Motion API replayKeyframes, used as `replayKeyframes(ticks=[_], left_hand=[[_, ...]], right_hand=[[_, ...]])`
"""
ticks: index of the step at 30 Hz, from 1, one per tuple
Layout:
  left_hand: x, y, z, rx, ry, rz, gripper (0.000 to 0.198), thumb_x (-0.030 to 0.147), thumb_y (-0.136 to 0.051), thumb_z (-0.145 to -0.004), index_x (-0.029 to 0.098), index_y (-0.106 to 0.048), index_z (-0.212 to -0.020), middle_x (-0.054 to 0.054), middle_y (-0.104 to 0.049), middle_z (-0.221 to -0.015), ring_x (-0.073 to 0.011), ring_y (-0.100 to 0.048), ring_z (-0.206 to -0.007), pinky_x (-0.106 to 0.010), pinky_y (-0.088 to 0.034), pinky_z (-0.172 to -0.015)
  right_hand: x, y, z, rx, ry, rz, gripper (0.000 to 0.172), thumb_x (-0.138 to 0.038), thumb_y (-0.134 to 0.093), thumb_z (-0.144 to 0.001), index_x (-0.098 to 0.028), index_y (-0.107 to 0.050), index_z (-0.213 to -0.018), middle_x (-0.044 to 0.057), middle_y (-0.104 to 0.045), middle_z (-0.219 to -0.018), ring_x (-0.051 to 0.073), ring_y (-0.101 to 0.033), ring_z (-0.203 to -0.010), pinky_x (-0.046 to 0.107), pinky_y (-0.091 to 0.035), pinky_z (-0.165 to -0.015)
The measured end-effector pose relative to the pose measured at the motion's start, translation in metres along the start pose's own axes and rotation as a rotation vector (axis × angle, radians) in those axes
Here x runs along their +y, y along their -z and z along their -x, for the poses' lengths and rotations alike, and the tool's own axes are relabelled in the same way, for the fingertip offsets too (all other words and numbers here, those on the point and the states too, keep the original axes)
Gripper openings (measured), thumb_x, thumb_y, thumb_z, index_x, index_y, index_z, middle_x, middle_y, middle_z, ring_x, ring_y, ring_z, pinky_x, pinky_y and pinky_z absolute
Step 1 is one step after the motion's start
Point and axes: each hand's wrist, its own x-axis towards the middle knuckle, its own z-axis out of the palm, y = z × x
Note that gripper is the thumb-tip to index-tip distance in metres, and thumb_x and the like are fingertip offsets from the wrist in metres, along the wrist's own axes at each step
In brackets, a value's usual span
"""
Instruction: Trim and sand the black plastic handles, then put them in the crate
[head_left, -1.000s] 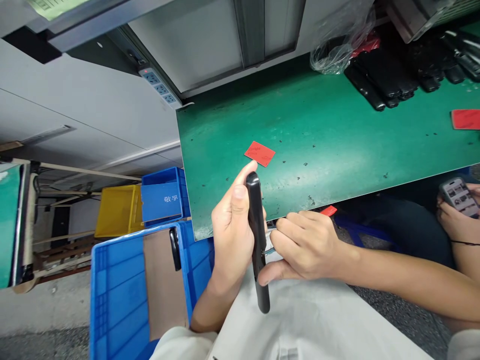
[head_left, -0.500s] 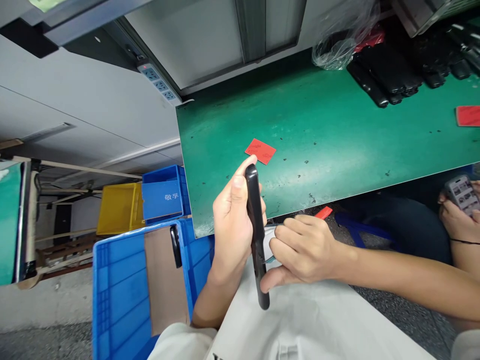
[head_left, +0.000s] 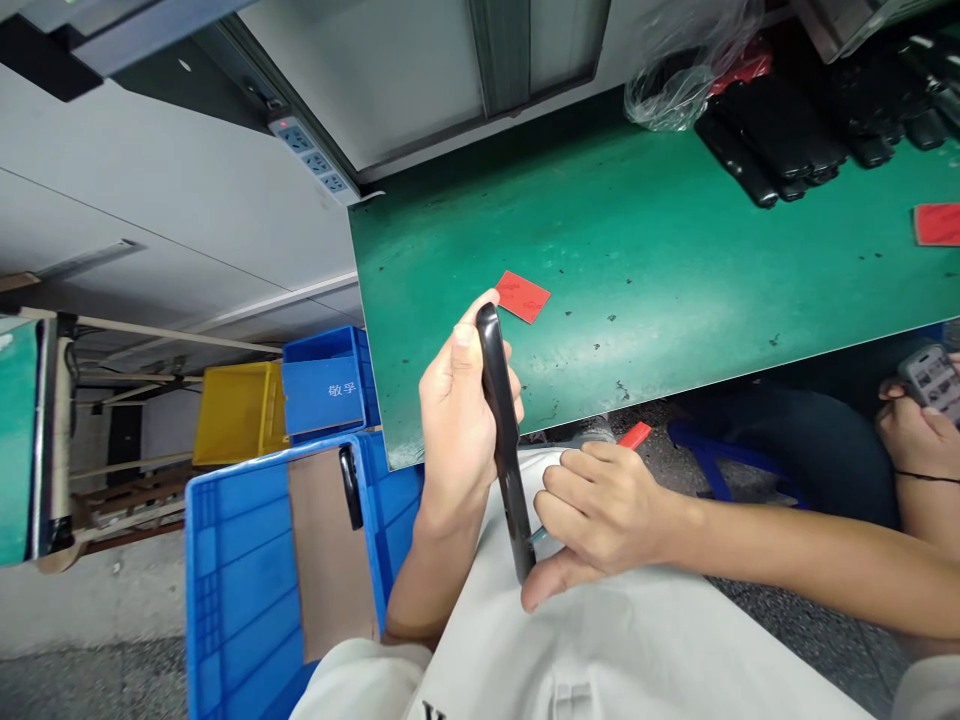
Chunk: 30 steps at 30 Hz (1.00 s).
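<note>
My left hand is closed around a long, slim, glossy black plastic part, held tilted above my lap. My right hand is closed on a red-handled knife, whose handle end sticks out behind the fist. Its thin grey blade meets the edge of the black part near the lower end, and most of the knife is hidden by my fingers. The right thumb presses by the part's bottom tip. Just beyond my left fingertips a red card lies on the green table.
Several black parts lie at the back right beside a clear plastic bag. A blue crate holding cardboard and a black part stands at left. A power strip is behind. At right another person's hand holds a phone.
The black part and both hands have shifted slightly left. The knife blade has slid down along the part's edge, closer to its bottom tip.
</note>
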Motion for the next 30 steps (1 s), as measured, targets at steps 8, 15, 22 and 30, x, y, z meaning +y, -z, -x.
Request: replayKeyframes(ticks=[8,15,22,30], left_hand=[[-0.003,0.003,-0.009,0.029,-0.047,-0.013,0.047,0.055,-0.060,-0.103,0.021,-0.069,-0.134,0.005,-0.047,-0.075,-0.0032,-0.038,-0.047,-0.013,-0.035,-0.037],[-0.005,0.008,-0.030,0.127,-0.068,0.024,0.038,0.052,-0.060,-0.103,0.020,-0.071,-0.122,0.004,-0.050,-0.075,-0.0031,-0.042,-0.046,-0.014,-0.033,-0.038],[0.003,0.026,-0.064,0.268,-0.142,0.159,0.025,0.042,-0.056,-0.107,0.020,-0.069,-0.107,0.006,-0.049,-0.068,-0.0030,-0.039,-0.043,-0.015,-0.030,-0.040],[-0.004,0.028,-0.060,0.204,-0.267,0.080,0.041,0.052,-0.048,-0.108,0.019,-0.063,-0.128,-0.001,-0.062,-0.087,-0.0065,-0.058,-0.059,-0.016,-0.047,-0.054]], right_hand=[[-0.005,-0.003,0.007,0.013,-0.030,0.001,0.073,-0.088,-0.044,-0.090,-0.022,-0.047,-0.056,-0.004,-0.033,-0.057,0.014,-0.025,-0.057,0.035,-0.015,-0.055],[-0.018,-0.019,0.024,0.063,-0.071,0.058,0.064,-0.070,-0.054,-0.099,-0.022,-0.044,-0.056,-0.004,-0.036,-0.055,0.015,-0.028,-0.058,0.034,-0.016,-0.057],[-0.014,-0.051,0.042,0.215,-0.191,-0.075,0.057,-0.059,-0.071,-0.093,-0.022,-0.042,-0.059,-0.007,-0.036,-0.052,0.012,-0.030,-0.053,0.033,-0.018,-0.053],[-0.008,-0.015,0.004,0.275,-0.458,-0.465,0.014,-0.032,-0.063,-0.101,-0.019,-0.061,-0.098,-0.005,-0.060,-0.067,0.008,-0.048,-0.052,0.021,-0.039,-0.049]])
